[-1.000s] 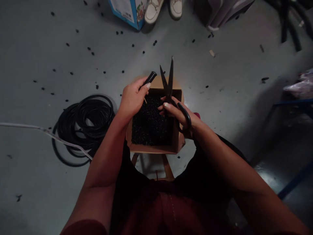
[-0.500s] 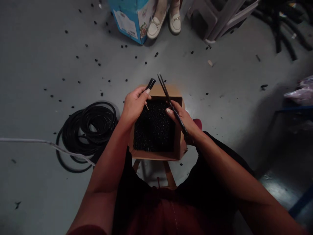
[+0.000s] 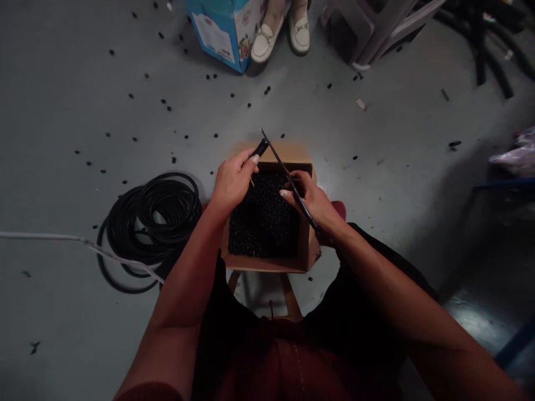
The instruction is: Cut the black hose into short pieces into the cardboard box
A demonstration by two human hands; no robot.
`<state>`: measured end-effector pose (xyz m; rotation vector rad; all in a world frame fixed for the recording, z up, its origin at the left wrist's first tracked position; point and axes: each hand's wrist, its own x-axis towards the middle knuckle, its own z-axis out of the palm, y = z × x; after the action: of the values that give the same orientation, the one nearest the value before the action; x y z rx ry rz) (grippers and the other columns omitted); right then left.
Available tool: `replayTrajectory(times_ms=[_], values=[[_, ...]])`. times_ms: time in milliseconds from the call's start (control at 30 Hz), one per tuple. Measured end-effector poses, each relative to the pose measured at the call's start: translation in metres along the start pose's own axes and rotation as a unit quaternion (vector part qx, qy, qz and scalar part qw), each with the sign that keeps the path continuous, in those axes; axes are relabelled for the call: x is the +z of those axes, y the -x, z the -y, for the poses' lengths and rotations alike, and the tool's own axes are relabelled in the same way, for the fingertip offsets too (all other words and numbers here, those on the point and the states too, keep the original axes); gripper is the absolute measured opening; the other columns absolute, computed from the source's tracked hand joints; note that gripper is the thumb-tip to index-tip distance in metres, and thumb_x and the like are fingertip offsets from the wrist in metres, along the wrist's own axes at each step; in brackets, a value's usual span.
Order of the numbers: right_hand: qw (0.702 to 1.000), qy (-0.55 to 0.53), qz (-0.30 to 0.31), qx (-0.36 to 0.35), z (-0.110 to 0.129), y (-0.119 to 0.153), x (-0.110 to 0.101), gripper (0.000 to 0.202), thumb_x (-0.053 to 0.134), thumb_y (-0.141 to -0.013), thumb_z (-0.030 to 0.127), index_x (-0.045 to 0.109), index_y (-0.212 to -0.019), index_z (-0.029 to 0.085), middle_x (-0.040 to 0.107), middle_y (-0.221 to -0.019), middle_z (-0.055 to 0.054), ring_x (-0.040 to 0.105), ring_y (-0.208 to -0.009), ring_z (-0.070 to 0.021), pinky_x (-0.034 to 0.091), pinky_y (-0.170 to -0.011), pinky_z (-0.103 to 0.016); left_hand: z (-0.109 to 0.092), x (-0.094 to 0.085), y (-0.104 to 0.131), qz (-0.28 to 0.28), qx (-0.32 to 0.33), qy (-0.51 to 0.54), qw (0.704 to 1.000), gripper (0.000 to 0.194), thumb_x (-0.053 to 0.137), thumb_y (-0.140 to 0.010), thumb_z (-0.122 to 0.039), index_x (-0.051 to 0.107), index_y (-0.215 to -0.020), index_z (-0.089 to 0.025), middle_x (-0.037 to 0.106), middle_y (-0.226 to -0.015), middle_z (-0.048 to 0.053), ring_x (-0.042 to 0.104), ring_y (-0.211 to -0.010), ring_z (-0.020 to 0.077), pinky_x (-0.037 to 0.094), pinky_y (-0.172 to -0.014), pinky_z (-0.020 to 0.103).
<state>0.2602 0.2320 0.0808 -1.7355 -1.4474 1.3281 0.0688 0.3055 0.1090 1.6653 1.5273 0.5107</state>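
Note:
Fingers of my left hand [image 3: 234, 179] are closed round a short black ribbed piece [image 3: 260, 148], whose end sticks up past the fingertips; a thin pale tip shows below them. My right hand [image 3: 308, 197] grips a long dark tweezer-like tool [image 3: 284, 167] that slants up and left. Its blade lies at the end of the black piece, seemingly touching it. Both hands are over an open cardboard box [image 3: 267, 264], in which many small black bits [image 3: 267, 217] lie.
A coil of black tubing [image 3: 154, 223] lies on the floor at the left, near a pale cable [image 3: 112, 257]. Ahead are a blue box [image 3: 215, 33], a person's shoes [image 3: 263, 42] and a grey stool [image 3: 368, 33]. Small black bits dot the floor.
The tool in my right hand has swung left, and its two blades have come together at the black piece. My left hand has shifted slightly right.

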Motion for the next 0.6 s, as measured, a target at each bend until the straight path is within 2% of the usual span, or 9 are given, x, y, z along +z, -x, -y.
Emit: replayTrajectory(times_ms=[200,367,600], values=[[0.999,-0.01,0.032,-0.004,0.002,0.0,-0.002,0.057,0.063,-0.081,0.057,0.051,-0.123,0.021,0.065,-0.111,-0.01,0.061,-0.1,-0.0278,0.047,-0.091,-0.047,-0.0019,0.0023,0.0006,0.02,0.012,-0.048,0.999,0.04,0.041,-0.099,-0.038,0.068,-0.124,-0.021,0.073,-0.091,0.003,0.065,-0.083,0.0161,0.048,-0.074,0.025],[0.996,-0.054,0.069,-0.01,-0.0009,-0.0002,-0.0022,0.051,0.057,-0.088,0.055,0.051,-0.122,0.018,0.065,-0.109,-0.01,0.061,-0.098,-0.0248,0.048,-0.09,-0.044,-0.0048,0.0024,0.0024,0.027,0.019,-0.068,0.997,0.041,0.04,-0.099,-0.036,0.066,-0.127,-0.02,0.074,-0.094,0.004,0.066,-0.089,0.0176,0.049,-0.076,0.026],[0.989,-0.097,0.109,-0.008,-0.0067,-0.0021,-0.0027,0.051,0.056,-0.088,0.059,0.052,-0.119,0.018,0.065,-0.107,-0.01,0.062,-0.093,-0.0224,0.05,-0.088,-0.043,-0.0042,0.0001,0.0029,0.053,0.037,-0.101,0.993,0.045,0.038,-0.1,-0.038,0.063,-0.132,-0.02,0.075,-0.101,0.006,0.066,-0.097,0.0212,0.05,-0.085,0.03]])
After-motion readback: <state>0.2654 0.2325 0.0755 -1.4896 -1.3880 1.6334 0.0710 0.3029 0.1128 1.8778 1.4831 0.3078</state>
